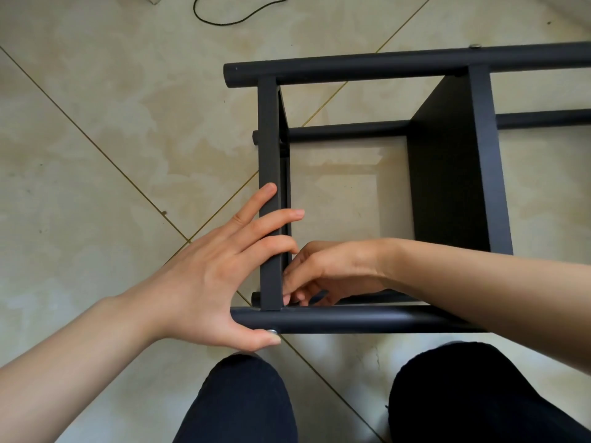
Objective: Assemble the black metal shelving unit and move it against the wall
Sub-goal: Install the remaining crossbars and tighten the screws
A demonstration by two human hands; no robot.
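Observation:
The black metal shelving unit [383,63] lies on its side on the tiled floor. My left hand [198,282] rests with straight fingers on the edge of the end shelf panel [270,139]. Its thumb presses under the near tube [351,321], beside a silver bolt head [271,331]. My right hand [332,270] reaches inside the frame from the right. Its fingertips are curled together at the inner corner where the panel meets the near tube. What they pinch is hidden.
A second shelf panel [447,171] stands upright to the right, with another silver bolt head [476,45] on the far tube. A black cable [230,17] loops on the floor at the top. My knees [243,404] are just below the frame.

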